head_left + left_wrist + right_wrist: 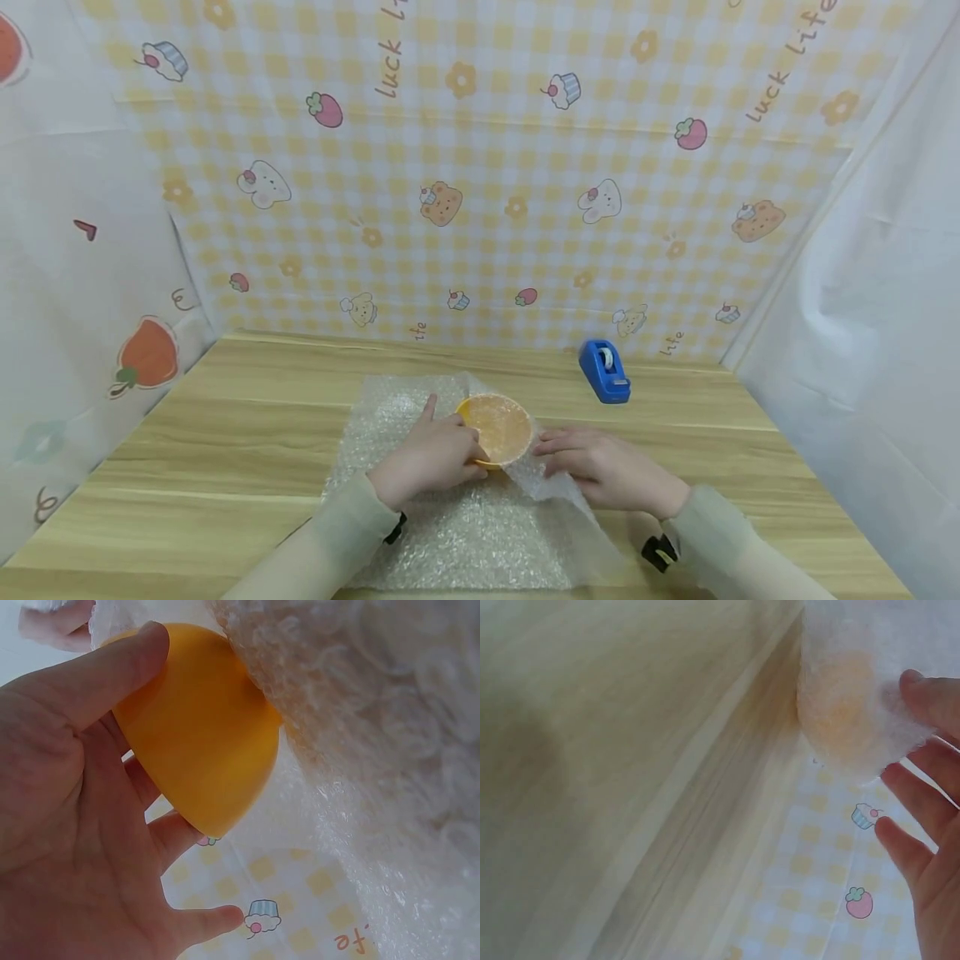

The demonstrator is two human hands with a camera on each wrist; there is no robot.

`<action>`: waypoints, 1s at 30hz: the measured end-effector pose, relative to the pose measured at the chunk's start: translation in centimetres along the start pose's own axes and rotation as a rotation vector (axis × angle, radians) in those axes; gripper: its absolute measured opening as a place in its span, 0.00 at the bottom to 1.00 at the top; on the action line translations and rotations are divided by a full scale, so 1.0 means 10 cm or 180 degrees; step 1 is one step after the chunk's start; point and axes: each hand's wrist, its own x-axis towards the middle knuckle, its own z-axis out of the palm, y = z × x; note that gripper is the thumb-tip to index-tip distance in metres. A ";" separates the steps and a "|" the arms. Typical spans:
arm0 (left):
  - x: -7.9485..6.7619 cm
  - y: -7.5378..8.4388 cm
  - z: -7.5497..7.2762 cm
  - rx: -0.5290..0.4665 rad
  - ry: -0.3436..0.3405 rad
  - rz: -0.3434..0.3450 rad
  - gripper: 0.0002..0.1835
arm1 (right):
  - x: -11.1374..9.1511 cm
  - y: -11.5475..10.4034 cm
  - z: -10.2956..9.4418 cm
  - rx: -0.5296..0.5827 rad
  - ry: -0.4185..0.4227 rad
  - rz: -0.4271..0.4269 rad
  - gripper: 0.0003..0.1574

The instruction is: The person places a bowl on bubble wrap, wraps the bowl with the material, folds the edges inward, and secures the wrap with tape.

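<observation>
A yellow bowl (468, 408) sits on a sheet of bubble wrap (480, 533) on the table. The bowl's mouth looks speckled, as if a layer of wrap lies across it. My left hand (435, 454) grips the bowl at its left side. In the left wrist view, the thumb (127, 664) presses the bowl's smooth outside (202, 727), and some fingers are hidden behind it. On the bowl's right side, my right hand (600, 467) holds the lifted edge of the wrap. The right wrist view has the wrap (847, 712) between thumb and fingers, with the bowl's colour showing through.
A blue tape dispenser (604, 372) stands at the back right of the wooden table (247, 417). Behind the table hangs a yellow checked cloth (480, 167). White cloths hang along the left and right sides.
</observation>
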 end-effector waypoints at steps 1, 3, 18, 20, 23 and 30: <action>0.00 0.00 0.00 0.0005 0.0003 -0.0005 0.09 | 0.01 -0.01 0.00 0.0042 -0.0033 0.0076 0.18; 0.00 0.00 0.00 0.0008 0.0003 -0.0014 0.09 | 0.02 -0.02 -0.01 0.0115 -0.0102 0.0224 0.14; -0.01 0.01 0.01 0.0035 -0.0019 -0.0024 0.09 | 0.21 0.01 0.04 0.0252 0.0221 0.0613 0.11; 0.00 0.01 0.01 0.0041 -0.0027 -0.0020 0.09 | 0.26 0.03 0.06 0.0276 0.0283 0.0666 0.11; 0.00 0.01 0.00 0.0066 -0.0020 0.0005 0.07 | 0.33 0.05 0.09 0.0254 0.0341 0.0765 0.06; -0.03 0.01 0.00 0.0091 0.0130 -0.0019 0.09 | 0.48 0.07 0.15 0.0225 0.0361 0.1135 0.05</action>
